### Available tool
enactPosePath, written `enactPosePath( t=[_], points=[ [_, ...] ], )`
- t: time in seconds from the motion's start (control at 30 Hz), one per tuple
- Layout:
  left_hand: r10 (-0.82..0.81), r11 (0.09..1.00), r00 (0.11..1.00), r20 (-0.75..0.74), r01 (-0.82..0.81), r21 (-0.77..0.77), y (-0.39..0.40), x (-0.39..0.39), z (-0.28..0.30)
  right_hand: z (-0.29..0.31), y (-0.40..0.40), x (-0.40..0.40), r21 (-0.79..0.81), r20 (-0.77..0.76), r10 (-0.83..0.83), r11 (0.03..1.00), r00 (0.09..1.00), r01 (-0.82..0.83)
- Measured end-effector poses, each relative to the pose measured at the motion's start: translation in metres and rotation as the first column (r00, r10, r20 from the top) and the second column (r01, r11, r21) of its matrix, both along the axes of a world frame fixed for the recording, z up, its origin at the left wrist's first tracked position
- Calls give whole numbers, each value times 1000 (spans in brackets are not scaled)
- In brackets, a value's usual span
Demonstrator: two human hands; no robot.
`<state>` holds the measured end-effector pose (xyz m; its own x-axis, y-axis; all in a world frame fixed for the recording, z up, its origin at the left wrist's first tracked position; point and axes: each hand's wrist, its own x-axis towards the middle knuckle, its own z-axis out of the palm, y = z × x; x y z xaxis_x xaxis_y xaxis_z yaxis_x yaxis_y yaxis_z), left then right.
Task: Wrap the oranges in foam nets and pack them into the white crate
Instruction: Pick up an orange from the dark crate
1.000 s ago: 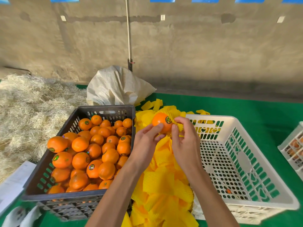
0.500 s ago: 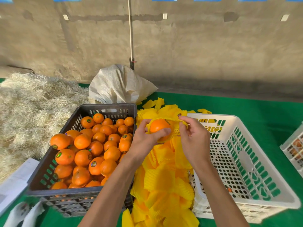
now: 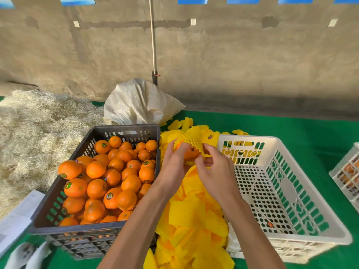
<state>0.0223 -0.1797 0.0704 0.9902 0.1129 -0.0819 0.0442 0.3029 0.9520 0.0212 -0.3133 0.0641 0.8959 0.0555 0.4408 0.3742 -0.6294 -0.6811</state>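
My left hand [image 3: 172, 164] grips an orange [image 3: 191, 153] that sits partly inside a yellow foam net [image 3: 194, 141]. My right hand [image 3: 215, 169] pinches the net's lower edge beside the fruit. Both hands hover over a heap of yellow foam nets [image 3: 194, 216] lying between the two crates. The dark crate [image 3: 126, 129] on the left is full of loose oranges [image 3: 108, 177]. On the right stands the white crate [image 3: 303, 175], its perforated floor bare apart from a small sticker.
A white woven sack [image 3: 139, 102] leans behind the dark crate. Pale straw [image 3: 35, 133] is heaped at the left. Part of another white crate [image 3: 347, 173] shows at the right edge. Green cloth [image 3: 281, 127] covers the surface. Papers [image 3: 17, 216] lie at the lower left.
The orange was bare in my left fingers a second ago. The net has since been pulled over most of it, and both hands have closed in around it.
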Motion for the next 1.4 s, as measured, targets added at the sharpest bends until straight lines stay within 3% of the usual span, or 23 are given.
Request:
enactPosePath(
  t=[0.13, 0.23, 0.43, 0.5, 0.57, 0.7, 0.83, 0.9, 1.03, 1.1, 1.17, 1.3, 1.33, 1.4],
  points=[
    [-12, 1000, 1000, 10, 12, 18, -4, -1, -7, -4, -5, 3, -44, 54, -29, 999, 998, 31],
    [88, 983, 995, 46, -94, 158, -8, -1, -10, -3, -12, 5, 18, 72, -49, 999, 996, 48],
    [241, 866, 954, 179, -295, 405, -19, 8, -21, -3, -13, -3, 14, 141, -46, 999, 989, 45],
    [240, 832, 942, 236, -325, 450, -22, 10, -21, -4, -18, -2, 99, 67, -49, 994, 997, 42],
    [204, 803, 939, 278, -323, 500, -25, 12, -21, -4, -25, -1, 227, -67, -20, 973, 998, 35],
    [54, 717, 936, 349, -279, 638, -42, 13, -23, -7, -36, 13, 325, -219, -31, 940, 975, 103],
    [-154, 768, 947, 282, -65, 637, -55, 16, -22, -16, -65, 34, 392, -291, -109, 893, 950, 222],
    [-168, 780, 955, 246, -24, 625, -52, 19, -21, -28, -85, 43, 324, -311, -200, 896, 929, 302],
    [-73, 728, 984, 164, -60, 682, -33, 24, -26, -73, -122, 60, -129, -343, -392, 920, 853, 371],
    [-71, 664, 988, 136, -55, 746, -21, 25, -33, -99, -136, 67, -333, -448, -411, 901, 794, 279],
    [-101, 562, 984, 145, -64, 825, -12, 23, -41, -124, -145, 70, -441, -573, -400, 886, 715, 142],
    [-57, 107, 964, 262, -255, 961, 3, 17, -56, -165, -152, 63, -500, -740, -385, 863, 551, -68],
    [-31, 50, 960, 279, -277, 960, 8, 17, -59, -171, -154, 61, -512, -758, -392, 853, 522, -102],
    [29, 41, 968, 251, -252, 967, 19, 20, -63, -177, -155, 60, -505, -785, -391, 853, 479, -131]
  ],
)
